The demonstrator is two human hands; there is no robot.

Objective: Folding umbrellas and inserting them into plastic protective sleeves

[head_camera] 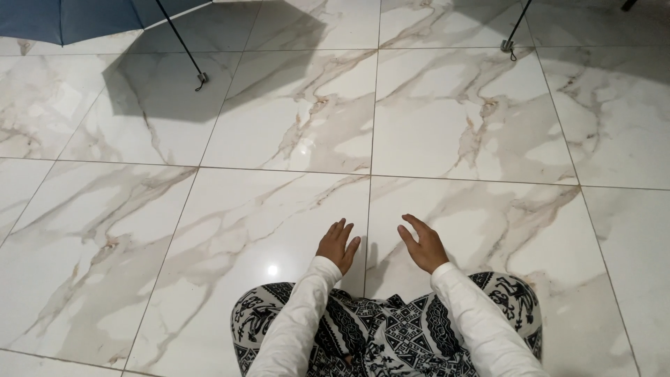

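Patterned trousers [391, 335] lie nearest, cut off below. Above them, the left hand [338, 245] and right hand [422, 244] hover over the marble floor [293, 126], both released, holding nothing. Well beyond, a blue umbrella [77, 17] is cut off at top left.

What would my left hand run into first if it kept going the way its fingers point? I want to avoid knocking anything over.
Nothing close. The left hand points forward and slightly right over bare marble floor. That line runs between the blue umbrella and the second umbrella's shaft, probably missing both, though depth is hard to judge.
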